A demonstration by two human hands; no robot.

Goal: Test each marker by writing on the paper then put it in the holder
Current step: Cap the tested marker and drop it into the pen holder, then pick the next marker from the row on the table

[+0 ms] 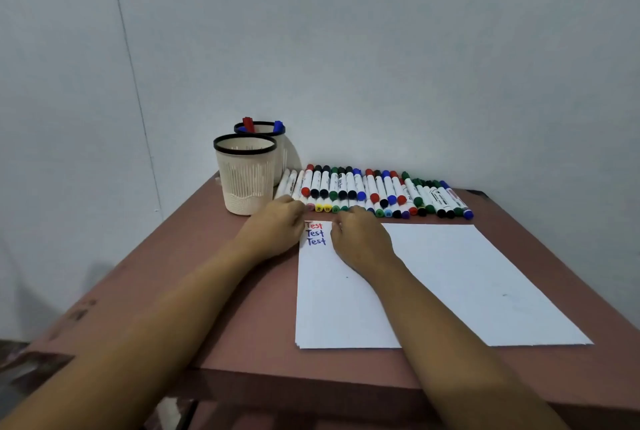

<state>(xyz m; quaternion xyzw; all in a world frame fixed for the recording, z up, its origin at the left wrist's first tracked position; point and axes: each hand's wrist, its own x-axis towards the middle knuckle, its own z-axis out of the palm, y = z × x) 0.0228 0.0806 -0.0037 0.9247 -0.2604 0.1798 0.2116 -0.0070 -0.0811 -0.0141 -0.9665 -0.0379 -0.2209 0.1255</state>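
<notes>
A white sheet of paper (450, 277) lies on the brown table (214, 291), with "Test" written three times (316, 233) at its top left, once in red and twice in blue. Several capped markers (374, 192) lie in rows just behind the paper. Two cream holders with black rims stand at the back left. The front holder (246, 180) shows nothing inside, while the rear holder (273, 133) contains a red marker (248, 124) and a blue marker (279, 126). My left hand (277, 225) has its fingers curled down at the left end of the rows. My right hand (360, 239) rests on the paper's top edge, loosely curled with nothing visible in it.
A plain wall stands right behind the table. The table's front edge (311, 381) runs just below the paper. The left edge drops off to the floor, where dark clutter shows at the lower left.
</notes>
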